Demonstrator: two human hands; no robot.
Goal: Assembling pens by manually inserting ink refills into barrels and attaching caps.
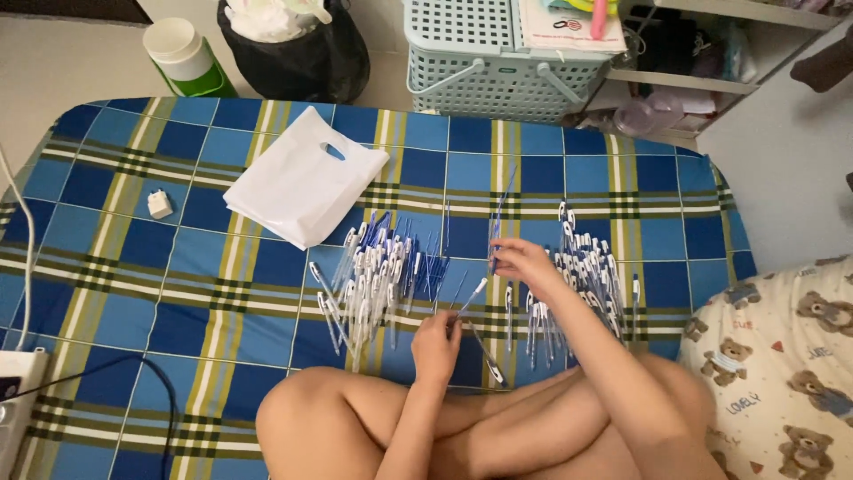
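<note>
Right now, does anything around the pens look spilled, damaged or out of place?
Nothing looks spilled or broken. The left hand and right hand hold a pen barrel between two loose pen piles. One pen lies apart near the knees, and a small white plug sits alone on the blanket.

A bed point(107, 267) in blue plaid sheet carries two pen heaps point(373, 276), a white plastic bag point(298, 191) and a small white plug point(159, 204).
</note>
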